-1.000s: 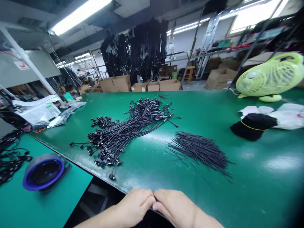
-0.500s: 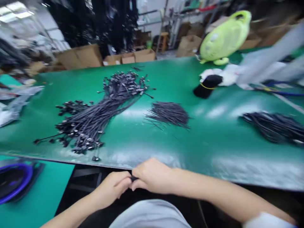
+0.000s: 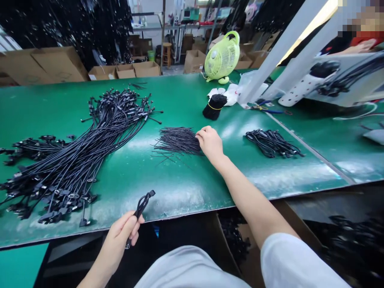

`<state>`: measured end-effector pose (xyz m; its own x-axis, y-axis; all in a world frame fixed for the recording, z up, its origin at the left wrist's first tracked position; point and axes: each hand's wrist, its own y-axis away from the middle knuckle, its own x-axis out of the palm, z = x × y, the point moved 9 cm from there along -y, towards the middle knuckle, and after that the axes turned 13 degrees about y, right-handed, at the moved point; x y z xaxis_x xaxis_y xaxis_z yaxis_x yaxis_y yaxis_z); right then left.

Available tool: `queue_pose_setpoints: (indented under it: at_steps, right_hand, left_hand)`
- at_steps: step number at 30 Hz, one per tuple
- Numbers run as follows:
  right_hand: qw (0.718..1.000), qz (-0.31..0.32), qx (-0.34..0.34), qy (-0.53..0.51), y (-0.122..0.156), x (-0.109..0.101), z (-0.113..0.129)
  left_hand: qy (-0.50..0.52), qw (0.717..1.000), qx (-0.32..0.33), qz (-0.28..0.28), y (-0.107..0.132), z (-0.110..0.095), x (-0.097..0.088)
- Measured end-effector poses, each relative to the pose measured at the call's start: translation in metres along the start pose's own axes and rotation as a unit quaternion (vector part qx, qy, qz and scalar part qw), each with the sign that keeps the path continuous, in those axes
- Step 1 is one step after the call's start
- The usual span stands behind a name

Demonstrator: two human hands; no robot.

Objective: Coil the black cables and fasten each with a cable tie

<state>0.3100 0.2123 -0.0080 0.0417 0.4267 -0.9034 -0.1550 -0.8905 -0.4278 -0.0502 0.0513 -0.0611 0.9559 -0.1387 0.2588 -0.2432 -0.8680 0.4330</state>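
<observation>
In my left hand (image 3: 121, 236), near the table's front edge, is a black cable (image 3: 143, 205) folded into a small coil, gripped between thumb and fingers. My right hand (image 3: 211, 145) reaches over the table to the right end of a pile of thin black twist ties (image 3: 178, 140). Its fingertips are pinched together at the ends of the ties; how many they grip is hidden. Left of the pile lies a large heap of black cables (image 3: 99, 138) with connectors at both ends. To the right rests a smaller bunch of folded black cables (image 3: 271, 143).
Behind the ties stands a black bundle (image 3: 213, 108) held by a yellow band. A green fan (image 3: 222, 58) is at the table's back edge. Grey posts (image 3: 264, 60) rise on the right, with pliers (image 3: 264, 106) at their foot. Another person's arm shows at upper right.
My hands were together at the table edge and are now apart. The right has gone forward to the twist ties, while the left keeps the folded cable. The view has turned right.
</observation>
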Motion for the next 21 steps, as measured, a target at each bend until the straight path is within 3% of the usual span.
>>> queue_pose_setpoints:
  at_steps: [5, 8, 10, 13, 15, 17, 19, 21]
  right_hand:
    - [0.997, -0.076, 0.02, -0.024, 0.01, -0.038, 0.0]
    - [0.981, -0.123, 0.031, -0.15, 0.035, -0.068, 0.021]
    - [0.958, -0.054, 0.015, -0.282, 0.06, -0.069, 0.055]
    - [0.88, 0.137, -0.033, -0.454, 0.112, -0.055, 0.122]
    - [0.851, 0.184, -0.065, -0.487, 0.14, -0.055, 0.152]
    - [0.879, 0.132, -0.121, -0.442, 0.15, -0.067, 0.166]
    - [0.915, 0.014, -0.23, -0.331, 0.153, -0.092, 0.18]
    - [0.901, -0.117, -0.361, -0.211, 0.161, -0.118, 0.197]
  left_hand:
    - [0.067, 0.997, -0.011, 0.037, -0.014, -0.001, 0.02]
    - [0.122, 0.991, -0.001, 0.057, -0.02, -0.005, 0.042]
    - [0.171, 0.983, 0.013, 0.059, -0.024, -0.009, 0.057]
    - [0.209, 0.976, 0.046, 0.05, -0.031, -0.013, 0.066]
    - [0.186, 0.978, 0.079, 0.048, -0.035, -0.015, 0.063]
    - [0.103, 0.987, 0.122, 0.035, -0.036, -0.019, 0.054]
    - [-0.031, 0.984, 0.176, 0.012, -0.034, -0.028, 0.043]
    - [-0.148, 0.965, 0.214, 0.017, -0.03, -0.037, 0.039]
